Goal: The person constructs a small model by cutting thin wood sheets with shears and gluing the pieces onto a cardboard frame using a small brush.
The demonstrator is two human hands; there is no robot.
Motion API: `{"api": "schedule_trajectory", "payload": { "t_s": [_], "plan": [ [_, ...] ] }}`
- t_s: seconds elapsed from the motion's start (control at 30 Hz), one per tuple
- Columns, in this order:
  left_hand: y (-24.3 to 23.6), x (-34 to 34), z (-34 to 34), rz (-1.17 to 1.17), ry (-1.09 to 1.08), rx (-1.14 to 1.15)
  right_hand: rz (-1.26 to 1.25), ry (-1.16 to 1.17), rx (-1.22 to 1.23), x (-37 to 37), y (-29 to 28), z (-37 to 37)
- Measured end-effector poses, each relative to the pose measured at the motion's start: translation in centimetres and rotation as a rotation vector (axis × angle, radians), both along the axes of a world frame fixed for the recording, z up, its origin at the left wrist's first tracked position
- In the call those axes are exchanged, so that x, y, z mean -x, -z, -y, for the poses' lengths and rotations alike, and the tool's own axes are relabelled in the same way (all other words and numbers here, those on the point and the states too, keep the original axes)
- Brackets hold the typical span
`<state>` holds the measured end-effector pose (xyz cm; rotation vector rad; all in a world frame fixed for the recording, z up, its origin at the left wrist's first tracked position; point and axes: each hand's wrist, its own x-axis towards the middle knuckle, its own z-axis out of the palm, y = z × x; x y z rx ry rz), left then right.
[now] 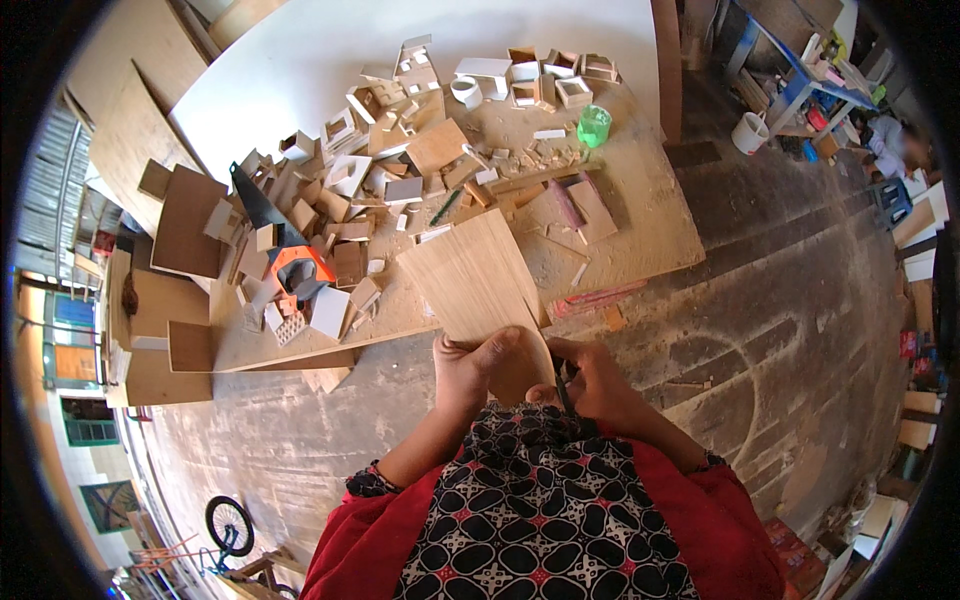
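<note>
A thin, light-brown wooden sheet reaches from close to my body out over the near edge of the workbench. My left hand grips its near end, thumb lying on top. At the sheet's right edge, my right hand is closed around a slim dark tool; its kind is hard to make out, as the fingers cover much of it. Beyond the sheet lie a reddish-brown rod and a flat wood piece. A handsaw with an orange and black handle rests to the left among offcuts.
Small wooden box models, a white cup and a green container stand along the bench's far side. Brown panels lean at the left. A white bucket and a blue-framed table are at the far right.
</note>
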<state>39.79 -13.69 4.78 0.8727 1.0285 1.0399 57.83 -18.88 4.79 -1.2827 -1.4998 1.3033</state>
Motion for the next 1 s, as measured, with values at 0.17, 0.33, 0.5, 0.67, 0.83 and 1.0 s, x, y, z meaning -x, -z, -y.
{"api": "schedule_trajectory", "payload": {
  "t_s": [0.17, 0.33, 0.5, 0.67, 0.83, 1.0],
  "plan": [
    [-0.4, 0.7, -0.8, 0.035, 0.052, 0.008, 0.057, -0.085, -0.055, -1.1, 0.5, -0.6],
    [-0.2, 1.4, -1.0, 0.096, 0.132, 0.075, 0.186, -0.191, 0.008, -2.2, 0.0, -0.7],
    [0.2, 1.7, -1.2, 0.176, 0.151, 0.132, 0.125, -0.221, -0.016, -2.2, -0.4, -0.9],
    [-0.2, 2.6, -2.0, 0.092, 0.281, 0.094, 0.027, -0.394, 0.112, -3.2, 0.2, -0.7],
    [-1.7, 2.9, -2.9, -0.109, 0.436, 0.080, 0.049, -0.432, 0.173, -3.7, 0.5, -0.5],
    [-1.8, 2.7, -3.2, -0.086, 0.458, -0.012, 0.145, -0.482, 0.192, -4.3, 0.5, -1.1]
  ]
}}
